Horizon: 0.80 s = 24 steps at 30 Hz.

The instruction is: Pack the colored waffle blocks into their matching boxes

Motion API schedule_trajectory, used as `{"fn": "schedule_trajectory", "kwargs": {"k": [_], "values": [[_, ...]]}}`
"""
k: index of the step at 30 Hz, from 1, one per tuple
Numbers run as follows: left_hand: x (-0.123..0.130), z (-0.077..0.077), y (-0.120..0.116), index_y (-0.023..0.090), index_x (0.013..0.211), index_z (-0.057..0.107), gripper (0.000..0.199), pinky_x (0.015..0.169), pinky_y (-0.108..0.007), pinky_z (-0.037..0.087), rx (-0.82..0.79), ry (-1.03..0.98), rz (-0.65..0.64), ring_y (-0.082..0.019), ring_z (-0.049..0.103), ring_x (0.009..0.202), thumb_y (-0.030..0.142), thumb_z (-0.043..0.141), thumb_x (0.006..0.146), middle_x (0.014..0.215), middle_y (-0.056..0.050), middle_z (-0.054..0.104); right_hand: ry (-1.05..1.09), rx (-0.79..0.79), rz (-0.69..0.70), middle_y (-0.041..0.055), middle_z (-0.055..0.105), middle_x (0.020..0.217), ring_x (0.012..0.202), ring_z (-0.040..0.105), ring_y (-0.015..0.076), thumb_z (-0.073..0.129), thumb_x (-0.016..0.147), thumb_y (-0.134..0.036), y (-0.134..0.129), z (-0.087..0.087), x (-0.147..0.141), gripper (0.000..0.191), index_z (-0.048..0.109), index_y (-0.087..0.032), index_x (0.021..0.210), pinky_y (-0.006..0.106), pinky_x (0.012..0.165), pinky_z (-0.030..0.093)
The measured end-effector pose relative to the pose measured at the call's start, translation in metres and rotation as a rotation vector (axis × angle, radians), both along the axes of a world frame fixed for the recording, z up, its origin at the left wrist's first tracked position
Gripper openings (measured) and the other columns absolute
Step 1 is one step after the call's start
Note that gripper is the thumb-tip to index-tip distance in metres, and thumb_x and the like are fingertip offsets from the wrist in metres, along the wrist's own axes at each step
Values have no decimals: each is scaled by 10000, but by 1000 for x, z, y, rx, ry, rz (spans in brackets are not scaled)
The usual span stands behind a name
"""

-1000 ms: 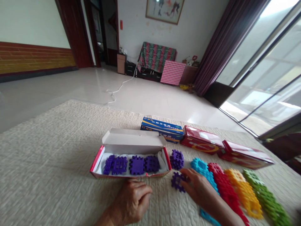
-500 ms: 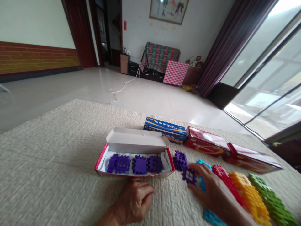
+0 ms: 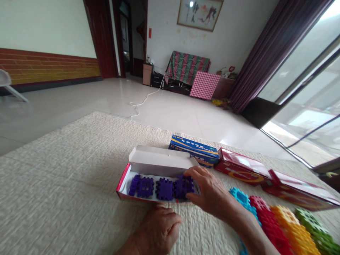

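Observation:
An open box (image 3: 123,181) with a white inside and red ends lies on the quilted mat, its lid flap raised at the back. Several purple toy pieces (image 3: 164,188) lie in a row inside it. My right hand (image 3: 205,187) reaches over the box's right end, its thumb and fingers around a purple piece (image 3: 189,184) next to the others. In front of the box my left hand (image 3: 162,226) rests on the mat, fingers curled closed; I cannot make out anything in it.
Behind stand a blue box (image 3: 195,148) and two red boxes (image 3: 243,168). At the right lie rows of blue (image 3: 241,196), red (image 3: 271,219), yellow (image 3: 294,226) and green pieces (image 3: 316,228). Beyond the mat (image 3: 87,152) is a tiled floor with a white cord (image 3: 145,100).
My right hand has moved left with a purple piece, from beside the box to inside its right end. My left hand stays in front of the box. The view has shifted slightly.

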<state>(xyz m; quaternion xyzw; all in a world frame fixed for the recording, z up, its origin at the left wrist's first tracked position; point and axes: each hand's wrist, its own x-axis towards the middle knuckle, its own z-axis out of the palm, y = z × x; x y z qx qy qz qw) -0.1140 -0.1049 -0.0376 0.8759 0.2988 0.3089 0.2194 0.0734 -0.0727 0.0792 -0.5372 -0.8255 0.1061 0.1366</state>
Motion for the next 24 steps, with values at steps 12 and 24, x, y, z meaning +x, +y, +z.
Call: {"fn": "schedule_trajectory", "kwargs": {"k": [12,24], "values": [[-1,4,-1,193,699,560,188,640,-262,366,-65,-2,-25,-132,574,615,94,444,809,613,6,571,-78,46,-255,127,598,1210,1108,584,282,563,722,-211,-8,-19,97,398,579,-193,1119,468,939,468],[0,3,-2,191,728,597,185,648,-272,371,-70,-25,-9,-134,590,617,90,461,801,617,5,589,-21,-30,-199,138,667,1128,1055,640,291,534,624,-139,14,-57,102,451,618,-179,1066,449,920,501]]}}
